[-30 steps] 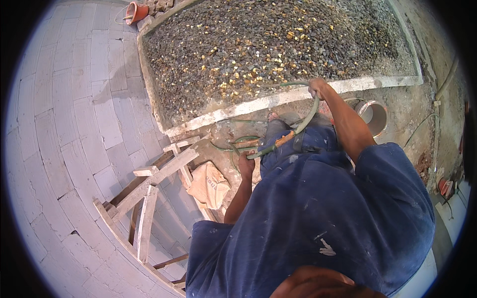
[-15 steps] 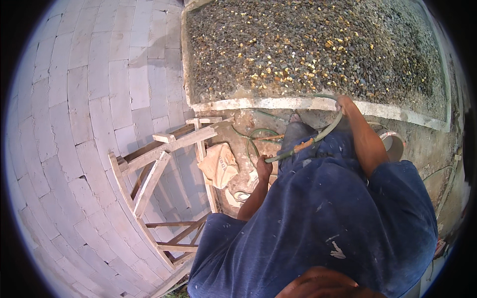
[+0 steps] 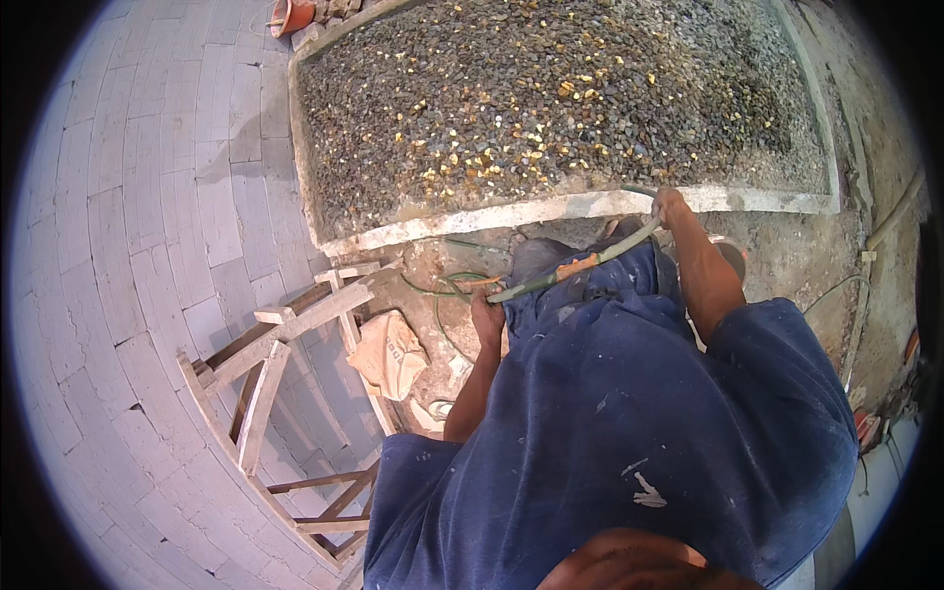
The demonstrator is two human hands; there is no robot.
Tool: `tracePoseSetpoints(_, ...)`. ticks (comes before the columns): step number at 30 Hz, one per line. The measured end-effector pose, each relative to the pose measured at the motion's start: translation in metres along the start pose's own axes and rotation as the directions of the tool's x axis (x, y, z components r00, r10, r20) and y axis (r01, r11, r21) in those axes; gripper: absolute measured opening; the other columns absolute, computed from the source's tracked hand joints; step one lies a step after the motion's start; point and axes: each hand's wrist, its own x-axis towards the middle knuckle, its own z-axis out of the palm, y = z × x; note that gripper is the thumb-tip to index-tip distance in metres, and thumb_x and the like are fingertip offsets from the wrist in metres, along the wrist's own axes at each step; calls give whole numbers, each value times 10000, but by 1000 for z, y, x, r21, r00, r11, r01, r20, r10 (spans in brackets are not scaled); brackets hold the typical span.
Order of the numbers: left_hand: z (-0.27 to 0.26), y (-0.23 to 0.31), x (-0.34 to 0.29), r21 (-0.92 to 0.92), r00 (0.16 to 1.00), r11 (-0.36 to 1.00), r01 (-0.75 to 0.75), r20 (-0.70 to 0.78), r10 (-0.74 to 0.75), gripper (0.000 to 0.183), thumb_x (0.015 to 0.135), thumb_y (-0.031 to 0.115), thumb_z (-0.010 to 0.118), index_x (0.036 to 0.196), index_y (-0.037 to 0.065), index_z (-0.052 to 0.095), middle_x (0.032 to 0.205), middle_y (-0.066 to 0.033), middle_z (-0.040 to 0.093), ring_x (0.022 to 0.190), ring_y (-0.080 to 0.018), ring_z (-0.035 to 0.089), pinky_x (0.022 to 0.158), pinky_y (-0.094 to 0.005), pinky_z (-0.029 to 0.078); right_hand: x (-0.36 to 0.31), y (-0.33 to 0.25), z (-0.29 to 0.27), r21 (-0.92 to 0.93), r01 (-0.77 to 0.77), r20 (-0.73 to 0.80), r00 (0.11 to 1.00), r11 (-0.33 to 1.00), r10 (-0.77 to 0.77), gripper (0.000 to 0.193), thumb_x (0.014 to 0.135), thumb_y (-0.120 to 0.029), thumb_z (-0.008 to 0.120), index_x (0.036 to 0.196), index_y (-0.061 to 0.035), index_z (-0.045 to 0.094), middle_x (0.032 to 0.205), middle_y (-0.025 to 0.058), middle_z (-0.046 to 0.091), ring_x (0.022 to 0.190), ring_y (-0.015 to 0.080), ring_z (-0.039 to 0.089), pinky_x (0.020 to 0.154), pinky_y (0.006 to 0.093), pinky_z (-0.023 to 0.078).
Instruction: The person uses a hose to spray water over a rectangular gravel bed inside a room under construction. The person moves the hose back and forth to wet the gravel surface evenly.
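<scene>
A green hose (image 3: 629,242) with an orange-brown wrapped patch stretches between my two hands, in front of my blue, paint-spotted clothes. My left hand (image 3: 487,319) is closed around its lower left part, near my waist. Farther out, my right hand (image 3: 672,207) grips the hose beside the pale concrete rim (image 3: 511,213) of a pebble bed (image 3: 551,108). The hose's upper end passes left of my right hand, over the rim; its tip is hard to make out. More green hose (image 3: 440,288) lies looped on the ground beyond my left hand.
A wooden trestle (image 3: 320,313) stands at left against a grey block wall (image 3: 157,256). A crumpled brown paper sack (image 3: 387,356) lies beside it. Past my right forearm is a partly hidden bucket (image 3: 731,254). An orange bucket (image 3: 292,15) sits at the far left corner of the bed.
The view has shifted, so the bed, trestle and sack appear farther left. Both hands keep their hold on the hose, which looks a little straighter and less steep.
</scene>
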Motion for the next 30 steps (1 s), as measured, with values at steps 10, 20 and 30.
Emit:
tracePoseSetpoints(10, 23, 39, 0, -19, 971, 994, -108, 212, 109, 347, 845, 315, 672, 785, -16, 589, 725, -230, 596, 736, -422, 574, 667, -445, 445, -30, 85, -41, -25, -50, 2, 999, 998, 51, 66, 695, -85, 699, 749, -90, 736, 729, 107, 687, 640, 247, 663, 583, 355, 542)
tracePoseSetpoints(20, 23, 94, -8, 171, 944, 961, -217, 287, 162, 274, 766, 284, 713, 823, 44, 592, 838, -177, 637, 810, -400, 606, 680, -469, 470, 27, 198, -31, 328, -393, -31, 904, 859, 426, 166, 774, -178, 593, 700, -57, 678, 630, 134, 628, 565, 253, 619, 521, 369, 496)
tracePoseSetpoints(30, 7, 93, 13, 161, 915, 963, -214, 378, 140, 281, 742, 250, 727, 841, 31, 581, 846, -197, 624, 828, -408, 598, 693, -456, 470, 50, 168, -25, -412, 60, -187, 971, 909, -148, 82, 677, -182, 694, 708, -112, 724, 764, 128, 686, 710, 290, 668, 582, 370, 528)
